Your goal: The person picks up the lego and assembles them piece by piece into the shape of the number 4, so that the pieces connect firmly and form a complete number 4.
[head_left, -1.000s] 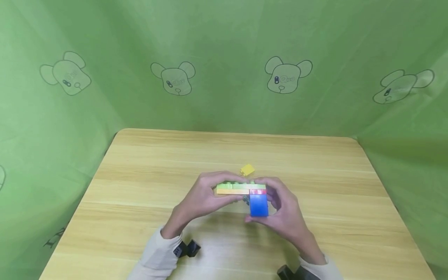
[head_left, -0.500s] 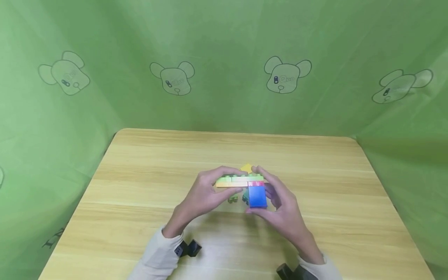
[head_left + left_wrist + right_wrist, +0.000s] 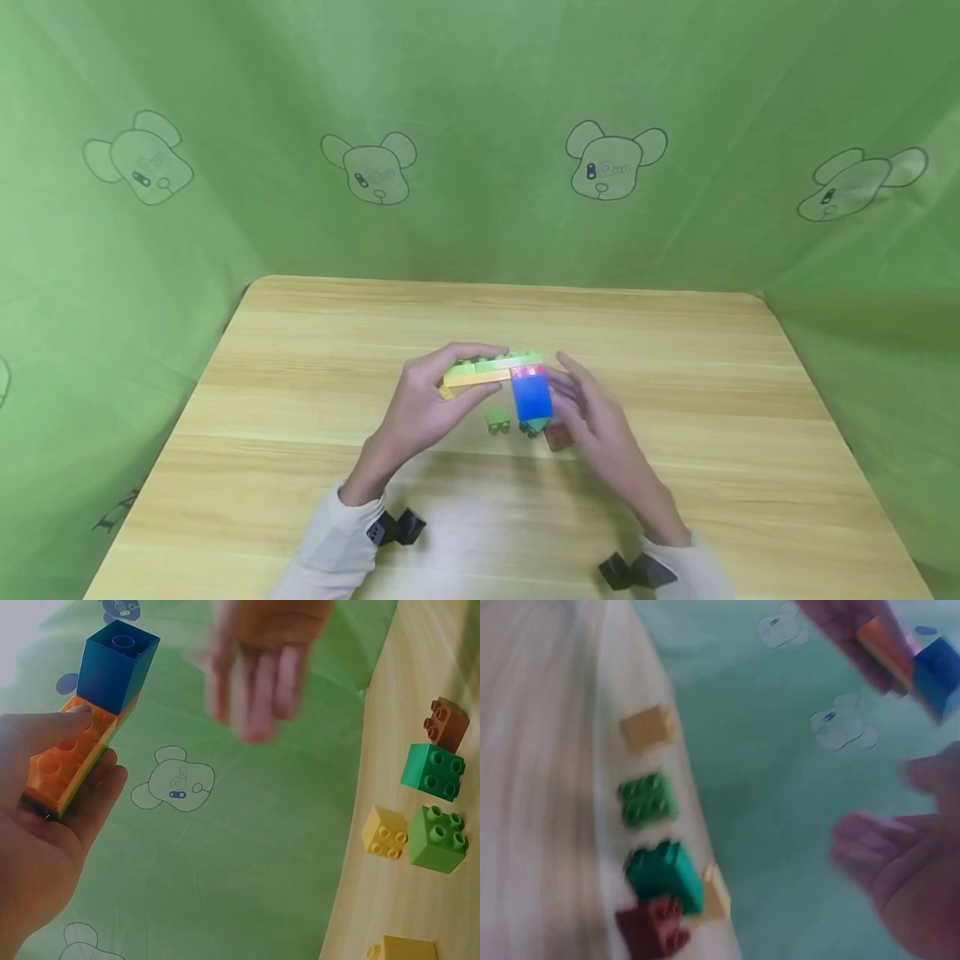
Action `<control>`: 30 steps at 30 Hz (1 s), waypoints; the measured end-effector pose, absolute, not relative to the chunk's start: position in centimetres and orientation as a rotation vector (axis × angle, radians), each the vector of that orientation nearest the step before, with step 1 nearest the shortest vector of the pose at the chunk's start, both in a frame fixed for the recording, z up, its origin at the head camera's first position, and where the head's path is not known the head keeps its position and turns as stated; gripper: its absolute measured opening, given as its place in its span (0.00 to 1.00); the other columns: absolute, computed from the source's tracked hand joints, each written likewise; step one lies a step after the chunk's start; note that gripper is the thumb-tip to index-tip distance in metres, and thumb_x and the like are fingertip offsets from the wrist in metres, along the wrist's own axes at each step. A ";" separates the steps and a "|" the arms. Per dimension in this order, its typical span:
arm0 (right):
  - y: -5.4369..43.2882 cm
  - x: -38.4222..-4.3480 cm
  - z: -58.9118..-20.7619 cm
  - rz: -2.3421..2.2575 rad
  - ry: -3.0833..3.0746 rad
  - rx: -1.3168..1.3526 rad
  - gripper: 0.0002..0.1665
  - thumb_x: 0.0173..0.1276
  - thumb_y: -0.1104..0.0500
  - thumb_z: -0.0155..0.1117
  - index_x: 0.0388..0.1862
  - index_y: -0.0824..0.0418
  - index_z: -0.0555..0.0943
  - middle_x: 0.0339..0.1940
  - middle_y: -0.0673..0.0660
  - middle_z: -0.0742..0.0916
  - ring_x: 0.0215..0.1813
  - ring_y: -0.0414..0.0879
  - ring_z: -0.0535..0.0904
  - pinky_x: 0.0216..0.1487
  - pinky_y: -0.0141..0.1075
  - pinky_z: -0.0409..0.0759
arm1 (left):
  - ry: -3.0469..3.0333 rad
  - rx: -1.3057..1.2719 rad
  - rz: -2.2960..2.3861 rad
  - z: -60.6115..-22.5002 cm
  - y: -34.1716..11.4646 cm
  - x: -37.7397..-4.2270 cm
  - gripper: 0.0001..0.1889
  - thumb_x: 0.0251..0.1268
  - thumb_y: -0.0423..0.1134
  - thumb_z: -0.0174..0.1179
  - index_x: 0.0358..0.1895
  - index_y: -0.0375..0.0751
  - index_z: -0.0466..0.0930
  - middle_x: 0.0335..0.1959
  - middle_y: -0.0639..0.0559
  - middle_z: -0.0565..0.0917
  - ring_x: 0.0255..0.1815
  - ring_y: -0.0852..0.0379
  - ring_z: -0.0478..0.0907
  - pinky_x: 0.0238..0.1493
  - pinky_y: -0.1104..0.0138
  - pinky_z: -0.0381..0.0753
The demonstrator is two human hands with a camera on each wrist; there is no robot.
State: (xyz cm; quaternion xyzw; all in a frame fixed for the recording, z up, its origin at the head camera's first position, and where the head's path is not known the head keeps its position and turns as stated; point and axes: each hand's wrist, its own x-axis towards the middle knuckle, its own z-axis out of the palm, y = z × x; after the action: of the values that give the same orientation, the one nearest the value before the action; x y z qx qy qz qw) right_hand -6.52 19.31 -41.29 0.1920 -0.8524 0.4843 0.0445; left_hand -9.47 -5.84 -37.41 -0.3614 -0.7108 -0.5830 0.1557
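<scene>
My left hand (image 3: 408,408) grips the left end of a toy building-brick assembly, thumb below and fingers above in the head view. The assembly has a light green layer (image 3: 510,362) on top, an orange layer (image 3: 476,377) beneath and a bit of red at the right end. A blue brick (image 3: 532,397) hangs from that end; its hollow underside shows in the left wrist view. My right hand (image 3: 266,667), blurred, has its fingers extended and holds nothing. Both wrist views show it apart from the blue brick.
Loose bricks lie on the wooden table (image 3: 675,350) below the hands: a light green one (image 3: 438,840), a dark green one (image 3: 433,771), a reddish-brown one (image 3: 448,724) and two yellow ones, one (image 3: 385,831) beside the greens. A green curtain (image 3: 480,233) hangs behind the table.
My right hand has released the blue brick and drawn back from it. My left hand has moved the assembly up and left, tilting it slightly, so more loose bricks show below.
</scene>
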 end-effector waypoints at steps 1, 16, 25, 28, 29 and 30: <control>19.3 -6.9 -41.8 1.390 -2.682 0.597 0.30 0.82 0.65 0.55 0.79 0.65 0.66 0.71 0.65 0.79 0.70 0.60 0.77 0.70 0.47 0.75 | -2.038 -1.032 -1.677 -37.4 -5.9 -9.4 0.19 0.62 0.25 0.72 0.56 0.33 0.83 0.55 0.44 0.88 0.56 0.49 0.86 0.53 0.58 0.89; 19.2 -8.7 -46.6 0.762 -2.949 0.811 0.24 0.66 0.69 0.74 0.59 0.72 0.80 0.57 0.67 0.84 0.59 0.60 0.83 0.63 0.54 0.83 | -2.062 -1.003 -1.690 -37.5 -6.2 -9.3 0.19 0.61 0.25 0.72 0.56 0.34 0.84 0.54 0.44 0.88 0.51 0.45 0.87 0.44 0.62 0.90; 19.3 -8.6 -47.1 0.774 -2.966 0.708 0.25 0.64 0.65 0.78 0.57 0.71 0.82 0.50 0.62 0.85 0.51 0.53 0.83 0.55 0.48 0.87 | -2.053 -0.994 -1.676 -37.7 -6.2 -9.4 0.19 0.61 0.24 0.72 0.55 0.34 0.84 0.54 0.44 0.88 0.54 0.50 0.86 0.49 0.58 0.90; 19.2 -8.4 -46.9 0.883 -2.956 0.642 0.24 0.65 0.63 0.78 0.57 0.68 0.83 0.50 0.60 0.86 0.50 0.52 0.84 0.52 0.46 0.88 | -2.052 -0.987 -1.674 -37.8 -6.2 -9.4 0.18 0.61 0.24 0.72 0.55 0.33 0.84 0.54 0.44 0.88 0.55 0.50 0.86 0.52 0.59 0.89; 19.2 -8.3 -46.8 0.930 -2.945 0.616 0.24 0.65 0.63 0.78 0.57 0.67 0.83 0.50 0.60 0.86 0.50 0.51 0.84 0.51 0.46 0.88 | -2.052 -0.982 -1.671 -37.7 -6.3 -9.5 0.18 0.61 0.25 0.72 0.55 0.33 0.84 0.54 0.43 0.88 0.55 0.50 0.86 0.54 0.59 0.88; 19.2 -8.2 -46.6 0.975 -2.930 0.591 0.24 0.65 0.63 0.78 0.58 0.66 0.82 0.50 0.60 0.86 0.50 0.51 0.84 0.50 0.46 0.89 | -2.053 -0.976 -1.669 -37.7 -6.3 -9.5 0.18 0.61 0.25 0.72 0.55 0.32 0.83 0.54 0.43 0.88 0.55 0.50 0.86 0.54 0.59 0.88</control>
State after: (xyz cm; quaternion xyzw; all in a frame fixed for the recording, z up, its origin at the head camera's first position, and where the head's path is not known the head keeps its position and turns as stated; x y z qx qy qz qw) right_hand -8.22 19.19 -46.58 0.1880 -0.9319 0.3101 -0.0014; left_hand -9.46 -6.31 -37.72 -0.3418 -0.7185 -0.5842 0.1601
